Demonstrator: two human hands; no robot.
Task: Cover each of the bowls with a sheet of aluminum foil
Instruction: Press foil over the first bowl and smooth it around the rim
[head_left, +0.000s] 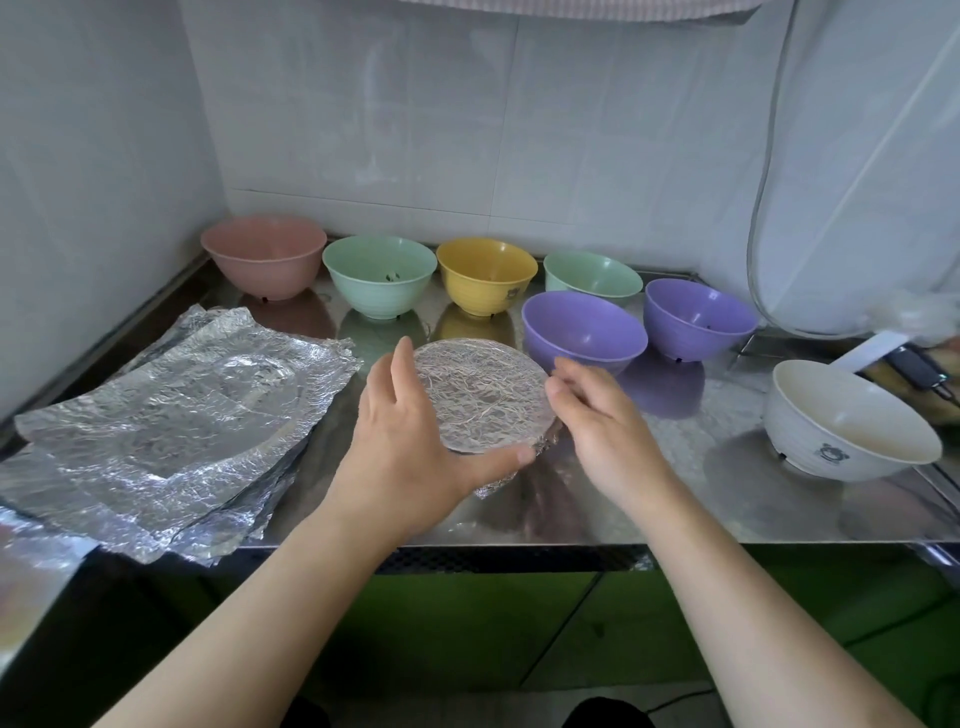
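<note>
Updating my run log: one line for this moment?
step: wrapping foil-covered bowl | left hand: holds bowl | right hand: at rim | seven bowls uncovered

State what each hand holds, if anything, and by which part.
The left hand grips the round foil-covered bowl by its left and near rim. The right hand touches its right rim with curled fingers.

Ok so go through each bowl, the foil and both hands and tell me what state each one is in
Foil-covered bowl: covered, upright.
Pink bowl: uncovered.
Two green bowls: uncovered.
Yellow bowl: uncovered.
Two purple bowls: uncovered.
White bowl: uncovered, tilted.
Foil sheets: stacked, crinkled.
Left hand: cupping the covered bowl.
Right hand: fingers at its rim.
</note>
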